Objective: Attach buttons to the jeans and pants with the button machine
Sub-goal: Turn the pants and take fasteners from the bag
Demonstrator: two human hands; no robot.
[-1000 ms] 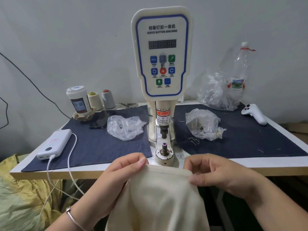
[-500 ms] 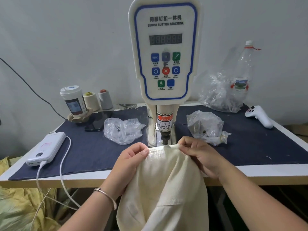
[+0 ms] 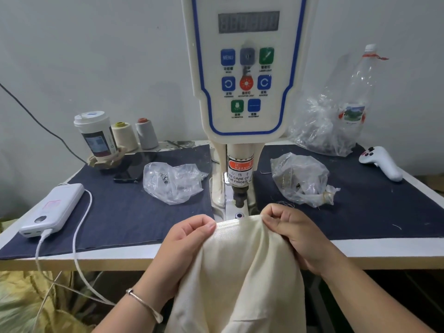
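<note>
Grey wall behind; table covered with dark cloth. Left hand and right hand each pinch the top edge of the cream pants, stretched just before the button machine punch. Advice: slide the edge flat over the lower die, fingers well aside. Plastic bags flank the machine; power bank lies far left, not obstructing.

Button machine centre of table; plastic bags either side; power bank far left; controller far right; thread cones behind.
</note>
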